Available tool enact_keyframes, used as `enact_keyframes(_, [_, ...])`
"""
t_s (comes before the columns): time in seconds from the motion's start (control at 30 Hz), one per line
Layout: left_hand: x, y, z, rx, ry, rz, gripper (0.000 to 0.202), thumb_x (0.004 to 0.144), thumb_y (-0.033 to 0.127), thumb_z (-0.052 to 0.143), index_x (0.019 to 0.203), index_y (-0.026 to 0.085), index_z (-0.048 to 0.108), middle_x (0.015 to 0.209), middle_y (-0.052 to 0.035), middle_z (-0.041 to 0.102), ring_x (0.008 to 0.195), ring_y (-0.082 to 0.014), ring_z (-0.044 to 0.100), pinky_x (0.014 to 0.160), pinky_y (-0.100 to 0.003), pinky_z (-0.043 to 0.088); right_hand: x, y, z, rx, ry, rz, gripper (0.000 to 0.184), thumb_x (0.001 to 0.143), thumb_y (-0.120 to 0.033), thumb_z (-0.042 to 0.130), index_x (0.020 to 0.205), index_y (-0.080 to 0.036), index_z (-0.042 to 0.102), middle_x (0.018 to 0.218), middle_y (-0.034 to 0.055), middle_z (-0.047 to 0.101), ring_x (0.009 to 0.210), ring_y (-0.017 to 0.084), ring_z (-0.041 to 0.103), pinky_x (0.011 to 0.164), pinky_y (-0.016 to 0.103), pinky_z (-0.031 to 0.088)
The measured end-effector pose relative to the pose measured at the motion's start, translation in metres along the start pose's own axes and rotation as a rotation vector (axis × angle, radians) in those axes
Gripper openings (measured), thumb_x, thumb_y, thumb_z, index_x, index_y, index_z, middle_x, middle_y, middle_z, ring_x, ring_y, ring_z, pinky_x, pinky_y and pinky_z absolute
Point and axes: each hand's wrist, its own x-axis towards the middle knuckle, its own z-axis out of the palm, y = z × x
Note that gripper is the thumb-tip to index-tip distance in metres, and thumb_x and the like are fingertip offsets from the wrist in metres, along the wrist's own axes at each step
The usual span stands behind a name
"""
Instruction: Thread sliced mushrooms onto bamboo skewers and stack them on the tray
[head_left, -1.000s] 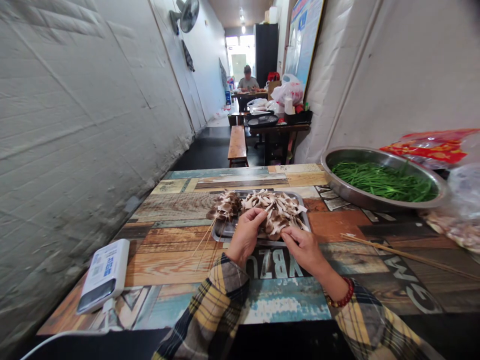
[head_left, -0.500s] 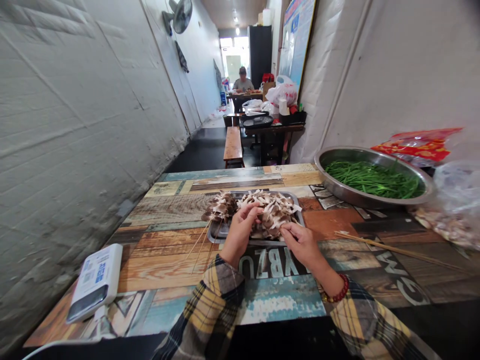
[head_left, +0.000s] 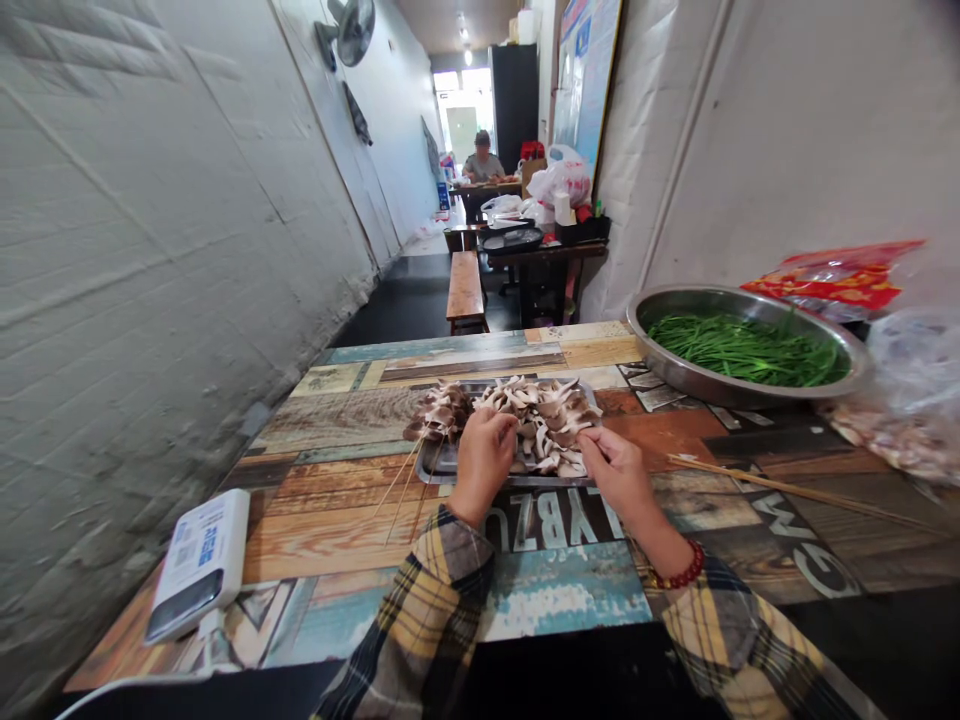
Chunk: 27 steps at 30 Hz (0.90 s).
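A metal tray [head_left: 442, 462] on the patchwork wooden table [head_left: 330, 520] holds a heap of torn mushroom pieces [head_left: 551, 415] and, at its left, several finished mushroom skewers [head_left: 439, 412] with sticks pointing toward me. My left hand [head_left: 484, 462] rests at the tray's near edge with fingers curled into the loose pieces. My right hand [head_left: 616, 470] is closed in a pinch at the heap's right side; what it grips is hidden. A red bead bracelet sits on the right wrist.
A steel basin of green chives [head_left: 742, 350] stands at the right, with plastic bags [head_left: 900, 400] beside it. Bare bamboo sticks [head_left: 787, 490] lie right of the tray. A white power bank [head_left: 196, 562] lies front left. A person sits far down the room [head_left: 481, 160].
Both hands stay at the tray's near edge, shifting slightly among the mushroom pieces. The camera has drifted a little, moving the scene leftward.
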Motion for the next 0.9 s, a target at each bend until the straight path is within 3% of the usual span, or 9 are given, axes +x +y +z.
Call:
enact_keyframes(0.23, [-0.002,0.011,0.005,0.356,-0.118,0.098,0.011,0.082,0.016,0.054,0.082,0.018,0.065,0.088,-0.0088,0.056,0.089,-0.0234,0.051,0.079,-0.036,0.042,-0.002,0.001,0.002,-0.044,-0.054,-0.037,0.025,0.088,-0.033,0.049,0.078,-0.015,0.062,0.051,-0.0048,0.046,0.046,0.010,0.043,0.045,0.019,0.034])
enact_keyframes(0.4, [-0.001,0.016,0.007,0.433,-0.134,0.121,0.013,0.082,0.012,0.050,0.077,0.018,0.060,0.089,-0.0098,0.056,0.090,-0.0243,0.050,0.080,-0.037,0.041,-0.003,0.005,0.003,-0.063,-0.057,-0.038,0.025,0.088,-0.033,0.049,0.077,-0.015,0.063,0.052,-0.0039,0.048,0.046,0.010,0.044,0.045,0.019,0.034])
enact_keyframes(0.5, [-0.002,0.016,0.006,0.372,-0.132,0.164,0.014,0.082,0.011,0.049,0.074,0.018,0.057,0.088,-0.0090,0.057,0.088,-0.0230,0.051,0.080,-0.036,0.041,-0.003,0.005,0.003,-0.067,-0.054,-0.040,0.024,0.087,-0.033,0.050,0.078,-0.015,0.063,0.052,-0.0038,0.049,0.047,0.010,0.045,0.046,0.020,0.035])
enact_keyframes(0.63, [-0.003,0.012,0.006,0.129,-0.057,0.066,0.010,0.079,0.012,0.051,0.072,0.018,0.054,0.077,-0.0052,0.058,0.079,-0.0195,0.053,0.073,-0.032,0.041,-0.003,0.003,0.003,-0.036,-0.056,-0.036,0.024,0.088,-0.033,0.049,0.079,-0.015,0.063,0.051,-0.0046,0.047,0.046,0.010,0.044,0.046,0.020,0.034])
enact_keyframes(0.77, [0.001,0.007,0.006,-0.342,0.025,-0.274,0.008,0.073,0.019,0.056,0.067,0.018,0.052,0.061,0.0008,0.055,0.058,-0.0130,0.052,0.056,-0.024,0.037,-0.004,0.000,0.002,0.018,-0.073,-0.014,0.024,0.088,-0.033,0.049,0.080,-0.015,0.062,0.051,-0.0057,0.045,0.045,0.009,0.041,0.045,0.020,0.033])
enact_keyframes(0.9, [0.005,0.006,0.001,-0.914,0.009,-0.539,0.020,0.068,0.027,0.067,0.077,0.016,0.052,0.069,-0.0011,0.064,0.051,-0.0087,0.053,0.047,-0.019,0.032,-0.004,-0.002,0.003,0.039,-0.084,0.003,0.024,0.088,-0.034,0.050,0.078,-0.016,0.061,0.050,-0.0062,0.043,0.044,0.009,0.041,0.045,0.020,0.033])
